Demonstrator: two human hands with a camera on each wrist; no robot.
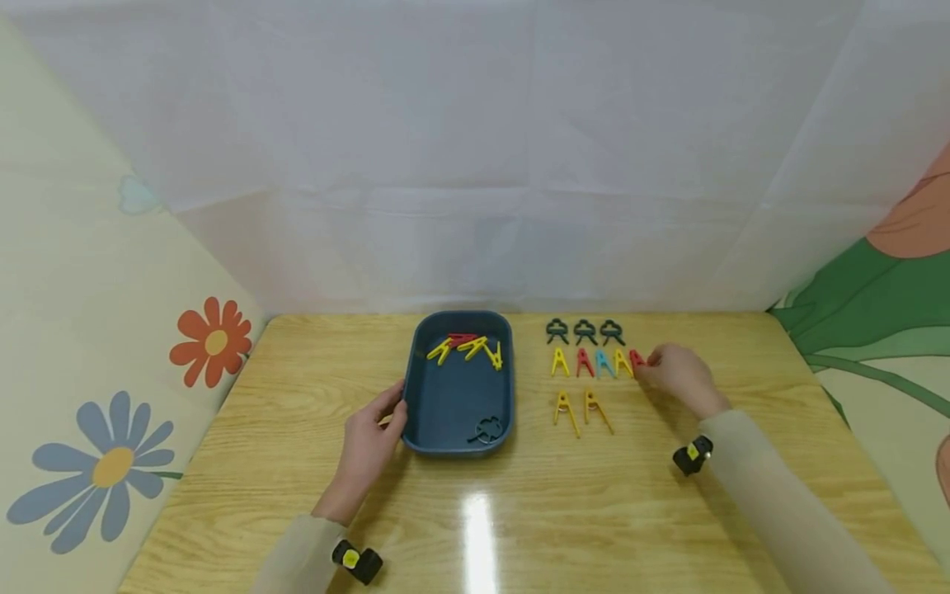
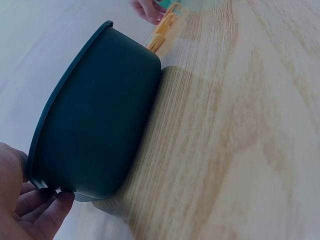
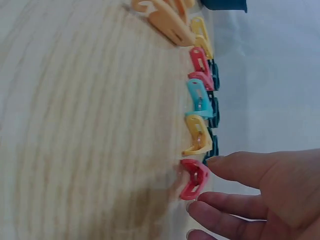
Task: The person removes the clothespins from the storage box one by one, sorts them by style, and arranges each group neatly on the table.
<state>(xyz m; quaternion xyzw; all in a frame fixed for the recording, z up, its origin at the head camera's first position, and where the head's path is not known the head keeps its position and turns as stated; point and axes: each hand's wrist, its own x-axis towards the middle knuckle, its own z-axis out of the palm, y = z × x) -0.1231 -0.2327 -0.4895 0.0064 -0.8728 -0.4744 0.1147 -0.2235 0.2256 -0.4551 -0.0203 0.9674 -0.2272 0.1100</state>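
Observation:
My left hand [image 1: 374, 433] holds the left rim of a dark blue plastic basin [image 1: 458, 452], its fingers [image 2: 56, 212] against the outer wall. On the right, my right hand [image 1: 679, 375] is at a red clothespin [image 3: 195, 179], which stands at the end of a coloured row. Thumb and fingers are spread apart around its near end in the right wrist view. Along that row sit a yellow clothespin [image 3: 198, 135], a light blue clothespin [image 3: 199, 98], another red clothespin [image 1: 585, 363] and another yellow clothespin [image 1: 560, 363].
Inside the basin lie several yellow clothespins [image 1: 440, 351], a red clothespin [image 1: 462, 338] and a dark green clip [image 1: 488, 429]. Three dark clips [image 1: 584, 332] form the back row; two orange-yellow clothespins [image 1: 564, 411] form the front one. A white sheet [image 1: 475, 247] hangs behind the wooden table [image 1: 297, 396].

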